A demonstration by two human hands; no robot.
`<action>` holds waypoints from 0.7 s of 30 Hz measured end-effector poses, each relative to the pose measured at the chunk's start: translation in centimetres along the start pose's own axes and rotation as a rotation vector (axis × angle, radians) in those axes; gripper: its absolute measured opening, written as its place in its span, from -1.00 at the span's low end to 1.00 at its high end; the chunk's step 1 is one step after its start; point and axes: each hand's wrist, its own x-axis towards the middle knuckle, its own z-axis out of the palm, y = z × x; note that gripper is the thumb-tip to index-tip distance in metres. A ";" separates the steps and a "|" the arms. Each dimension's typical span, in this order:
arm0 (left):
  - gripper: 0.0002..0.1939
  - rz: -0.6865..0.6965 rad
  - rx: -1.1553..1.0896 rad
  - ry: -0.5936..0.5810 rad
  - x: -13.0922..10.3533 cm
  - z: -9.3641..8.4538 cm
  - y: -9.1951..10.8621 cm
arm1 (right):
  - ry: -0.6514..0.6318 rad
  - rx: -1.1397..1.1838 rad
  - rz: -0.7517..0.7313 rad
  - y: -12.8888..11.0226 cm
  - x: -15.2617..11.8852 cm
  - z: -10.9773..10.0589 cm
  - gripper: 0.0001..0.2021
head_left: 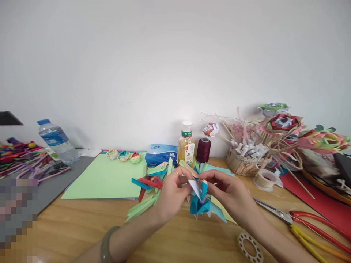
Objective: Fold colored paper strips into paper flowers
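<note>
One paper piece [199, 206] — blue, lilac-white, spiky

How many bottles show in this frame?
2: a blue-capped bottle at the left, and a white-capped bottle between the blue packet and the dark thread spool.

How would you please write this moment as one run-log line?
left hand: pinching blue folded paper | right hand: fingers on same piece | behind: tissue pack, upright bottle, maroon thread spool
</note>
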 end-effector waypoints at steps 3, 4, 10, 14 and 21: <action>-0.81 -0.064 -0.001 0.165 0.1 0.2 0.2 | 0.098 -0.019 -0.047 0.2 0.0 0.2 -0.79; -0.80 -0.074 -0.001 0.207 0.2 0.1 0.2 | 0.131 -0.039 -0.066 0.2 0.0 0.1 -0.79; -0.65 -0.030 0.052 0.181 0.1 0.1 0.4 | 0.030 -0.209 -0.117 -0.9 -0.2 0.1 -0.82; -0.70 0.117 0.243 0.079 -0.8 0.1 0.9 | 0.002 -0.307 -0.176 -1.1 -0.5 0.1 -0.86; -0.87 0.417 0.630 0.158 -1.6 0.6 1.4 | 0.129 -0.456 -0.384 -0.4 -1.1 0.0 -0.81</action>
